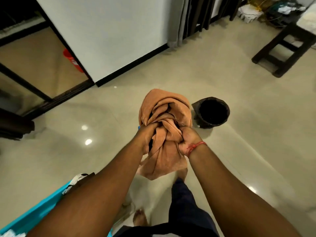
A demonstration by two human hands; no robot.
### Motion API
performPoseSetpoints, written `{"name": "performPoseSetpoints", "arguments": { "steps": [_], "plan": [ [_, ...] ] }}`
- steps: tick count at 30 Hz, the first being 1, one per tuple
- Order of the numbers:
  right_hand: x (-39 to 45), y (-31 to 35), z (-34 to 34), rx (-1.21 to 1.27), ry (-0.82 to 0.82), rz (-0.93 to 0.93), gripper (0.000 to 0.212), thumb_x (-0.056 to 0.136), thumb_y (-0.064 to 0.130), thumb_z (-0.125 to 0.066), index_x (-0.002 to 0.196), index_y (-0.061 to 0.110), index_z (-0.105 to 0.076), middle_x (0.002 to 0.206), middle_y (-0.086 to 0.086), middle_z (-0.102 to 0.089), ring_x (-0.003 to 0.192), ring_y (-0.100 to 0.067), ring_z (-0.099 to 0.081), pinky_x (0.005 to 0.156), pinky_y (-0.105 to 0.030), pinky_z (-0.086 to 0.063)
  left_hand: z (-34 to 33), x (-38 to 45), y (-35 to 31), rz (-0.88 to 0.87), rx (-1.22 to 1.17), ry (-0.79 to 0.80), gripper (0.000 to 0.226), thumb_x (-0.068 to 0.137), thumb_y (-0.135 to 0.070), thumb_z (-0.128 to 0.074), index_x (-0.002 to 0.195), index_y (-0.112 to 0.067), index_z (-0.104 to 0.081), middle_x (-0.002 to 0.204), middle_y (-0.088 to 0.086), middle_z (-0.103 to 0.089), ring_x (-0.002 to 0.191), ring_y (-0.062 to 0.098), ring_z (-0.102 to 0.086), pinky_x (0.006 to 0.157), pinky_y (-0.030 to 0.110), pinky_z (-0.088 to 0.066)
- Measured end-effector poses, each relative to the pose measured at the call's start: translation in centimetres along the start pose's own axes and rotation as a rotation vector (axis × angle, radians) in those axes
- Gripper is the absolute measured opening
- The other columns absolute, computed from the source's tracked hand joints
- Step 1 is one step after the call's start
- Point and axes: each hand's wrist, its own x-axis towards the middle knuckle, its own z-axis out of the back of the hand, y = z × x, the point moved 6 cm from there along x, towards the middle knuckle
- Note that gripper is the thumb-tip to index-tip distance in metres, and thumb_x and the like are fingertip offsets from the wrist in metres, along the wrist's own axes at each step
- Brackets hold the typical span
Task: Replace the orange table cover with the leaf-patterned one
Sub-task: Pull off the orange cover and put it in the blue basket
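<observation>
The orange table cover (164, 117) is bunched into a loose bundle held in the air in front of me, above the tiled floor. My left hand (147, 135) grips the bundle's left side with curled fingers. My right hand (188, 139), with a red thread at the wrist, grips its right side. A tail of the cloth hangs down below both hands. The leaf-patterned cover is not in view.
A black bin (212, 112) stands on the floor just right of the bundle. A dark wooden stool (283, 48) is at the far right. A blue edge (34, 212) runs along the lower left. A white wall (109, 35) and a dark door frame (51, 93) lie ahead.
</observation>
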Motion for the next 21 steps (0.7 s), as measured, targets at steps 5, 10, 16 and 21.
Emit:
{"name": "performPoseSetpoints", "arguments": {
  "steps": [5, 10, 16, 21],
  "plan": [
    [8.9, 1.6, 0.6, -0.202, -0.103, -0.166, 0.040, 0.099, 0.008, -0.043, 0.136, 0.012, -0.055, 0.133, -0.020, -0.061, 0.121, -0.037, -0.059, 0.107, -0.049, -0.046, -0.1, 7.6, 1.2, 0.245, -0.093, -0.075, 0.043, 0.087, -0.046, -0.068, 0.117, -0.016, -0.072, 0.109, 0.012, -0.075, 0.099, 0.028, -0.071, 0.076, 0.037, -0.060],
    [15.2, 2.9, 4.1, -0.186, -0.260, -0.199, 0.046, 0.108, 0.011, -0.015, 0.149, -0.002, -0.029, 0.082, 0.007, -0.036, 0.063, -0.017, -0.036, 0.044, -0.011, -0.047, 0.1, 14.4, 3.1, 0.391, -0.088, -0.154, 0.051, 0.078, -0.057, -0.073, 0.115, -0.022, -0.073, 0.106, 0.007, -0.075, 0.100, 0.029, -0.070, 0.081, 0.043, -0.059],
    [23.6, 2.1, 2.5, -0.437, -0.216, -0.341, 0.033, 0.100, 0.032, -0.047, 0.119, 0.011, -0.063, 0.118, -0.015, -0.066, 0.106, -0.029, -0.063, 0.101, -0.039, -0.051, 0.1, 21.9, 5.2, 0.475, -0.140, -0.138, 0.073, 0.078, -0.049, -0.073, 0.140, -0.017, -0.052, 0.128, 0.015, -0.064, 0.117, 0.033, -0.062, 0.102, 0.048, -0.051],
    [28.3, 1.1, 2.7, -0.793, -0.143, -0.225, 0.038, 0.097, 0.036, -0.052, 0.128, 0.017, -0.063, 0.127, -0.014, -0.065, 0.119, -0.032, -0.059, 0.105, -0.046, -0.047, 1.0, 25.7, 6.8, 0.496, -0.089, -0.159, 0.073, 0.081, -0.047, -0.071, 0.143, -0.018, -0.046, 0.130, 0.014, -0.062, 0.117, 0.033, -0.061, 0.103, 0.048, -0.049]
  ]
}}
